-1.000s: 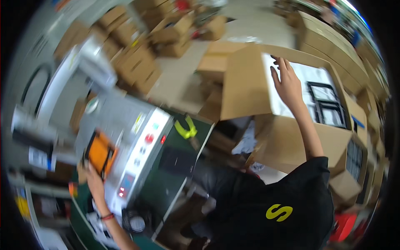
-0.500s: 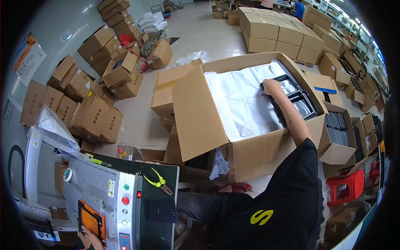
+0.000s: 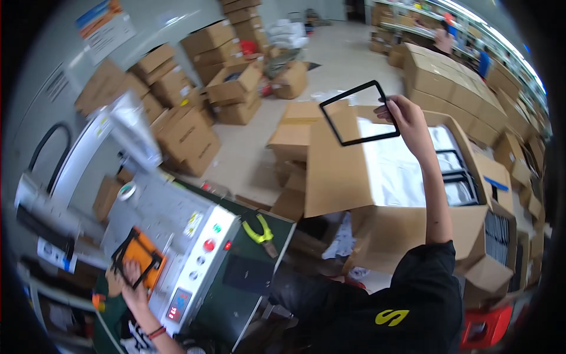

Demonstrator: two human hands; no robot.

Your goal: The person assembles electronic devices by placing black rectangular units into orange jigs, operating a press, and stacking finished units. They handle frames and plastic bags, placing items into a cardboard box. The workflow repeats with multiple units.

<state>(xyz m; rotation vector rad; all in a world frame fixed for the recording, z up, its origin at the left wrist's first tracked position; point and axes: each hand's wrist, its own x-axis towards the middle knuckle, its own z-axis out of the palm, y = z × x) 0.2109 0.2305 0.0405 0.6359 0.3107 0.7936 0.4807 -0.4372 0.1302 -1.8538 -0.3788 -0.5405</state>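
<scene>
Risen from the box (image 3: 395, 231): a black frame (image 3: 370, 140), right hand (image 3: 411, 122) pinching it.
Left hand (image 3: 132, 279), grip unclear, touches another frame (image 3: 157, 260); apparent fetching calls for steady carrying.

Head cam = L one of a pair; looks down + fwd from above, over wearer's own shirt (image 3: 359, 321), btm to btm R. V. wide fisheye: dark round rim, straight lines bow near edge, e.g. at shelves (image 3: 407, 27), top R. Close range: L hand (image 3: 131, 276) low L, R hand (image 3: 408, 118) R of ctr, bench (image 3: 219, 312) + box (image 3: 392, 233) nearby. Floor (image 3: 339, 50) recedes upward; shelves small, far off.
</scene>
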